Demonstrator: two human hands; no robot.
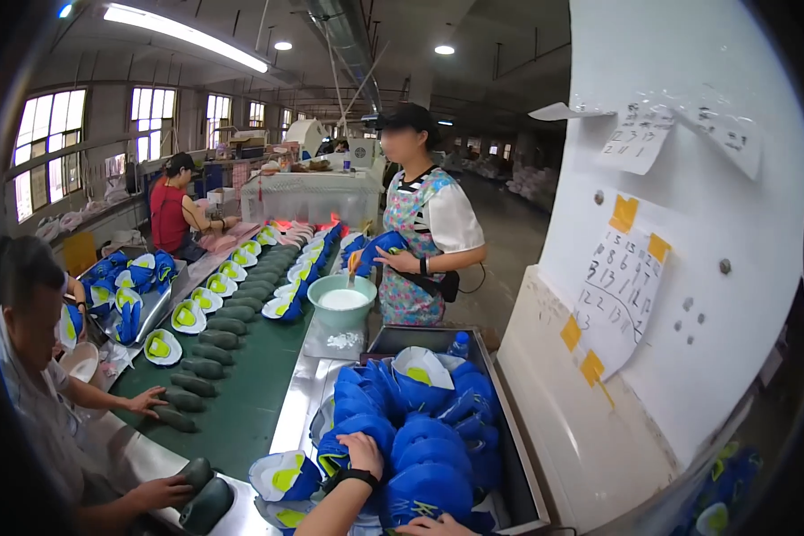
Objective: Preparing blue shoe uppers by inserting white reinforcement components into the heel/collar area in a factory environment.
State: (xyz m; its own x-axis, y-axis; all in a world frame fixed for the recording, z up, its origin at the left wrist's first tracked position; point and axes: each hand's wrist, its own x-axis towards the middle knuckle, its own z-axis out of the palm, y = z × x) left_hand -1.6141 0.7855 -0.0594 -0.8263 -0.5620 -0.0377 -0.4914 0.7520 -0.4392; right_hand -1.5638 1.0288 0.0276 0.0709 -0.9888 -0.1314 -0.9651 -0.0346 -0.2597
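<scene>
Blue shoe uppers [427, 482] with yellow-green and white linings lie heaped in a metal-edged bin in front of me. My left hand [363, 454], with a black band at its wrist, is closed on a blue shoe upper [332, 457] at the left side of the heap. At the lower edge my right hand [433, 525] lies with its fingers spread on another blue upper; part of it is cut off by the picture's edge. Left of my left arm, a blue and white upper [286, 476] rests on the metal ledge, its lining facing up.
A green conveyor belt [250, 393] carries rows of dark lasts [210, 366] and uppers. At left a co-worker [40, 357] touches lasts. Beyond the bin [520, 464] another person [420, 214] holds a blue upper over a pale-green basin [342, 314] of white liquid. A white panel [688, 357] rises at right.
</scene>
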